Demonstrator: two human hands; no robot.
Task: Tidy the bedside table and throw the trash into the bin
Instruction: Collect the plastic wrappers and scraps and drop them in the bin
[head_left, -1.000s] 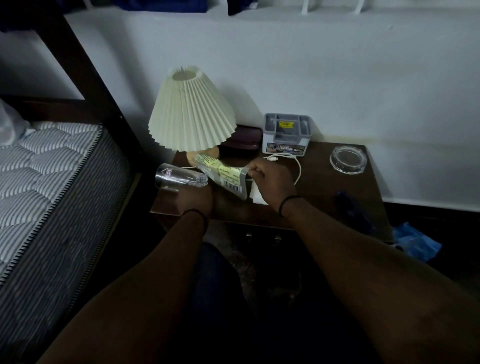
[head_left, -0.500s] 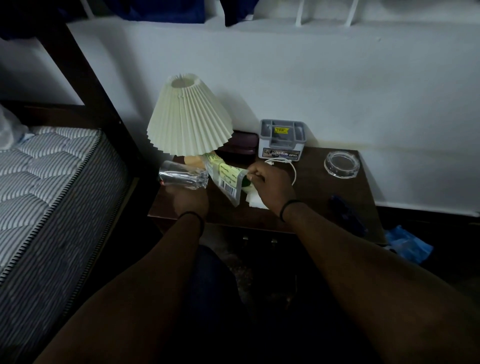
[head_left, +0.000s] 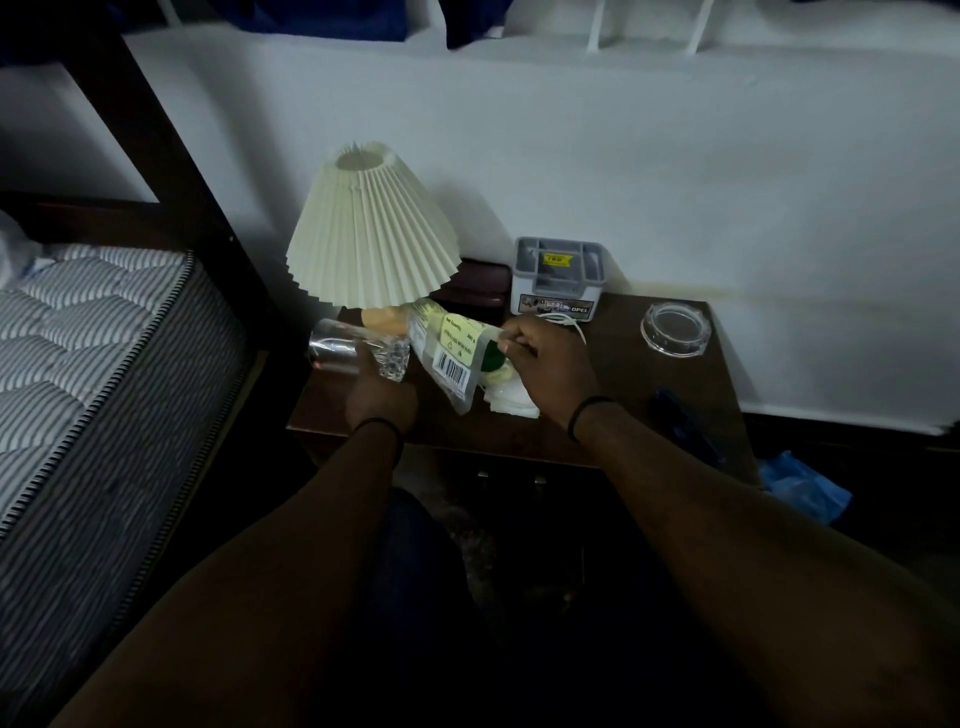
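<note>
Sideways above the bedside table (head_left: 613, 415), a clear glass (head_left: 358, 353) lies in the left hand (head_left: 382, 400), mouth toward the bed, its grip hard to see. Beside it the right hand (head_left: 550, 374) pinches a plastic packet (head_left: 449, 358), long axis slanting down to the right, half hiding white paper (head_left: 511, 402).

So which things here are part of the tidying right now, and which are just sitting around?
In play:
left hand gripping glass
right hand pinching plastic packet
tissues
bedside table

Lying about:
lamp
grey organiser
clear ashtray
blue bag

Both arms reach forward, the left hand (head_left: 382, 395) gripping a glass (head_left: 358, 353), the right hand (head_left: 550, 371) pinching a plastic packet (head_left: 449, 353).
</note>
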